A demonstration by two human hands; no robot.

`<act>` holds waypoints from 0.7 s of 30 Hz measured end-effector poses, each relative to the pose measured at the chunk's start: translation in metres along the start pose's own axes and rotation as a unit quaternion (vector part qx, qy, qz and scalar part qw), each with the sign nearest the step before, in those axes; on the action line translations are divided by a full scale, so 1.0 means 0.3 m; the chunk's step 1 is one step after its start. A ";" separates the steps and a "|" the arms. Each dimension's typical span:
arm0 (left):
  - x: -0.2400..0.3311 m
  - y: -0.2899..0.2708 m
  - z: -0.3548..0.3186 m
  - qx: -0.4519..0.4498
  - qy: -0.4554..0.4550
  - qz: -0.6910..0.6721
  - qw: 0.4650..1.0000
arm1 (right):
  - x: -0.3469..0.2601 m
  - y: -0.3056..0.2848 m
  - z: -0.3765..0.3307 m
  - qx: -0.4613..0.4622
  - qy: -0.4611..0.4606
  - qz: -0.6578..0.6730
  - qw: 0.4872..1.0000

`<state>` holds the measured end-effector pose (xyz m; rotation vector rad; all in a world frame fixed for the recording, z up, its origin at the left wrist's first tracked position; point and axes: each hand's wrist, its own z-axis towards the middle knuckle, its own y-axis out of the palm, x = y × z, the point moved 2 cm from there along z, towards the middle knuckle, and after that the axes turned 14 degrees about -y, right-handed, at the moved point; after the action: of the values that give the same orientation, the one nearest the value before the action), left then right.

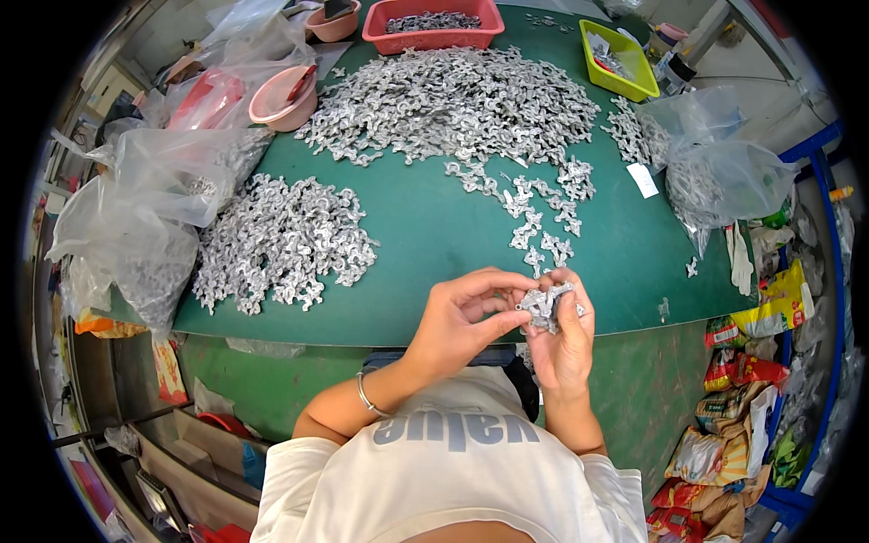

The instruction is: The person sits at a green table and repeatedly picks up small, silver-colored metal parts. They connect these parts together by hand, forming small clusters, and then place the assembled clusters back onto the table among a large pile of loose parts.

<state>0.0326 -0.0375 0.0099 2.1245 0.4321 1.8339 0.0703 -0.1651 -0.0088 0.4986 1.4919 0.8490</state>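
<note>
Both hands meet over the near edge of the green table. Several small silvery cast metal parts lie bunched in my right hand, whose fingers curl round them. From the left side my left hand reaches in, thumb and fingertips pinching at one of the same parts; which one is partly hidden by the fingers. Just beyond the hands, a loose trail of metal parts runs back toward a large heap of them. A smaller heap of metal parts sits on the left of the table.
A red tub of parts stands at the back, a yellow-green basket at back right. Pink bowls and clear plastic bags crowd the left. Another bag, a paper slip and a white glove lie right.
</note>
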 end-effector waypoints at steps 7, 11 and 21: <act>0.019 0.015 -0.014 -0.011 0.025 0.000 1.000 | -0.049 -0.004 -0.004 -0.028 -0.088 -0.164 0.982; 0.014 0.008 -0.022 0.006 0.021 0.022 1.000 | -0.061 0.002 0.001 -0.081 -0.147 -0.210 0.963; 0.007 -0.009 -0.024 0.024 -0.087 0.014 0.996 | -0.065 0.020 -0.016 -0.085 -0.123 -0.235 0.960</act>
<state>0.0258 -0.0340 0.0118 2.3099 0.4106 1.6498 0.0668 -0.1769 0.0083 0.1042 1.2218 0.5113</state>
